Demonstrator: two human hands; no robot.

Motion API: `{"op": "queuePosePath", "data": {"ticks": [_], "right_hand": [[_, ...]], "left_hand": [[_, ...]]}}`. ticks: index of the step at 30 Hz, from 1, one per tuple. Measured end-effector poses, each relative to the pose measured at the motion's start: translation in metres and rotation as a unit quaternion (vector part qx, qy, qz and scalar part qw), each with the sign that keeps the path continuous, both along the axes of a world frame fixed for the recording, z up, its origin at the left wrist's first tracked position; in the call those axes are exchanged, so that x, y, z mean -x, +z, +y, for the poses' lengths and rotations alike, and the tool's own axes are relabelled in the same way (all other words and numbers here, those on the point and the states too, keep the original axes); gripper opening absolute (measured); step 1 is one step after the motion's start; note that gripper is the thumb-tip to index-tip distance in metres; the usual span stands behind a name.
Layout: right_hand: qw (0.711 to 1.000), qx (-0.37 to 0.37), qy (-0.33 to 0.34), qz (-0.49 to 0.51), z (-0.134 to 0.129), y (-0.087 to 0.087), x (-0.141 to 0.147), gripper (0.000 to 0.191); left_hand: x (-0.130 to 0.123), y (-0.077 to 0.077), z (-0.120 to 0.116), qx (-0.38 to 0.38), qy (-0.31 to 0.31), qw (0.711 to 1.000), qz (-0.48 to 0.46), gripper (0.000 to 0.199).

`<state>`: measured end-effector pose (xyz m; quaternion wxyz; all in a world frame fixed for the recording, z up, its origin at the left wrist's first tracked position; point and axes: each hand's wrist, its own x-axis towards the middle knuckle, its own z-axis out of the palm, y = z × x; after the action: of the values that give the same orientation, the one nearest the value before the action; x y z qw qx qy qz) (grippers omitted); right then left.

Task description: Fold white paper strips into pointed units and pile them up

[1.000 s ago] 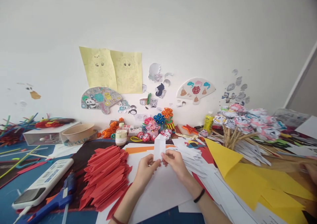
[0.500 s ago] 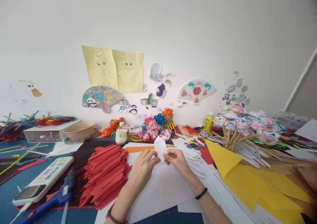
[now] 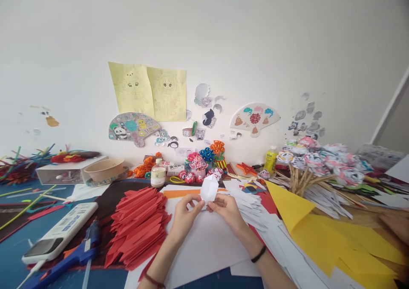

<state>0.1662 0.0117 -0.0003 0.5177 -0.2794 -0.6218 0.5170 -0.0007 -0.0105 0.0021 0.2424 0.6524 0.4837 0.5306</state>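
Note:
A small folded piece of white paper (image 3: 209,188) stands upright, its bottom end pinched between both hands. My left hand (image 3: 188,210) grips its lower left corner between thumb and index finger. At the lower right, my right hand (image 3: 226,208) pinches it with thumb and fingertips. Both hands are over a large white sheet (image 3: 207,246). A pile of folded red paper strips (image 3: 139,227) lies left of my left hand. Right of my right hand lies a heap of folded white paper strips (image 3: 251,206).
Yellow paper sheets (image 3: 329,242) spread at the right, near another person's hand (image 3: 396,223). A blue glue gun (image 3: 79,250) and a white power strip (image 3: 62,231) lie at left. Behind stand a small bottle (image 3: 158,174) and a bunch of paper flowers (image 3: 322,159).
The white paper has tilted and its face now shows wider above my fingers. Both hands have drawn slightly closer together at its lower end. The view has shifted a little.

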Motion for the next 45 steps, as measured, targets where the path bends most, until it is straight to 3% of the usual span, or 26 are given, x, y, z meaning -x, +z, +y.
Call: {"op": "queuePosePath", "data": {"ticks": [12, 26, 40, 45], "right_hand": [[0.999, 0.034, 0.036, 0.016, -0.001, 0.0, 0.002, 0.03], [0.998, 0.047, 0.04, 0.019, -0.002, 0.0, 0.001, 0.032], [0.999, 0.013, -0.009, 0.028, -0.002, 0.002, 0.002, 0.02], [0.999, 0.015, -0.011, 0.041, -0.003, 0.005, 0.001, 0.022]], "left_hand": [[-0.003, -0.006, 0.002, 0.047, 0.0, 0.997, -0.065, 0.031], [-0.005, -0.005, -0.002, -0.005, 0.029, 0.999, -0.033, 0.028], [-0.004, 0.005, -0.003, 0.033, -0.083, 0.996, -0.005, 0.035], [-0.007, 0.005, -0.006, 0.03, -0.073, 0.997, -0.002, 0.035]]}}
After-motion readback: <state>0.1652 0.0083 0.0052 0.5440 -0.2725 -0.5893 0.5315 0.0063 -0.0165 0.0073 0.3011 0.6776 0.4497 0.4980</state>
